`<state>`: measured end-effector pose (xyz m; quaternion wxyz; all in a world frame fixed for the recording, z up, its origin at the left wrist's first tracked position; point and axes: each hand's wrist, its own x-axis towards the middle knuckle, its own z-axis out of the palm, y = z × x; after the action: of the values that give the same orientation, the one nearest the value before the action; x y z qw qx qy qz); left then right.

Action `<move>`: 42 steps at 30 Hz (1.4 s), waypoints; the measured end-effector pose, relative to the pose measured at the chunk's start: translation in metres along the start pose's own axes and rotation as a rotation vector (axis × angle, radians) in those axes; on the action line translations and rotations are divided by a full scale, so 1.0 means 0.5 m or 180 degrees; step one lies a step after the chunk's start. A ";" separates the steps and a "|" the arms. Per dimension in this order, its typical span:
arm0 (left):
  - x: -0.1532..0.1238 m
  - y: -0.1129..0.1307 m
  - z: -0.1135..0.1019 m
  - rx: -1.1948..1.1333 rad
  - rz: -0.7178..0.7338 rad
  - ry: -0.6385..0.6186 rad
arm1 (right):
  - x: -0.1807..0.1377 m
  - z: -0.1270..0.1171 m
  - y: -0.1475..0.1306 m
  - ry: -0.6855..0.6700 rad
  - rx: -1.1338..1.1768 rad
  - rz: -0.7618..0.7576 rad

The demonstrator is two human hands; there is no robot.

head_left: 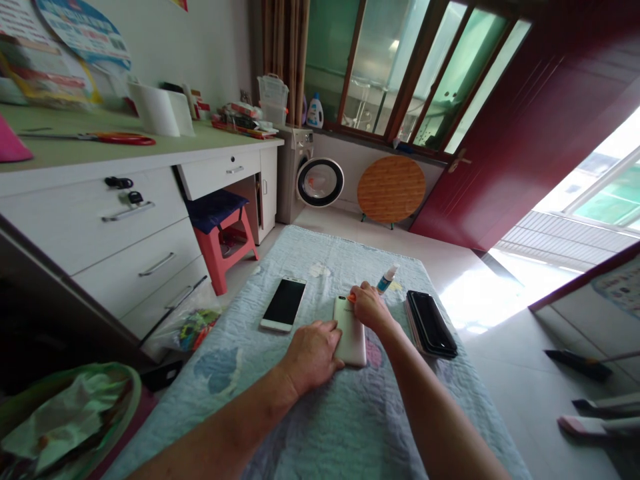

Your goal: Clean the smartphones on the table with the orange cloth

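Note:
A pale gold smartphone (351, 337) lies back side up on the cloth-covered table, its camera at the top left corner. My left hand (315, 350) grips its left edge, thumb near the bottom. At the phone's upper right, the fingers of my right hand (370, 305) are closed on a small orange thing (352, 298), mostly hidden, pressed against the back. To the left lies a white smartphone (285, 304) with its dark screen up. A small spray bottle (387, 279) with a blue label stands just beyond my right hand. Right of my forearm is a stack of phones (431, 323), a black one on top.
A light blue quilted cloth (320, 257) covers the table. On the left stand a white desk (135, 230) and a red stool (225, 243); a waste bin (133, 393) is at the lower left. Behind are a washing machine (295, 180) with its door open and a round wooden tabletop (391, 189).

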<state>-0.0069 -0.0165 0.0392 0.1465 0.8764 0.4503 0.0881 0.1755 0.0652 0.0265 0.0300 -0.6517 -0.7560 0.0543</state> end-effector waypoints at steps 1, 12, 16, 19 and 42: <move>0.000 0.000 0.001 0.0016 0.0009 0.0007 | -0.004 0.000 0.009 0.0025 0.0023 0.0033; 0.001 -0.009 0.012 0.0062 0.0095 0.0043 | -0.040 0.029 0.024 0.0363 0.0271 0.0500; 0.001 -0.009 0.013 0.0079 0.0150 0.0045 | -0.067 0.032 0.023 0.0399 0.0352 0.0571; 0.002 -0.009 0.014 0.0080 0.0172 0.0054 | -0.098 0.029 0.015 0.0398 0.0456 0.0556; 0.003 -0.004 0.008 0.0049 0.0117 0.0012 | -0.259 -0.011 -0.076 0.0255 0.0480 0.0019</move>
<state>-0.0067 -0.0149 0.0348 0.1373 0.8854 0.4350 0.0890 0.1578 -0.0680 0.0397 0.1091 -0.6514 -0.7460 0.0850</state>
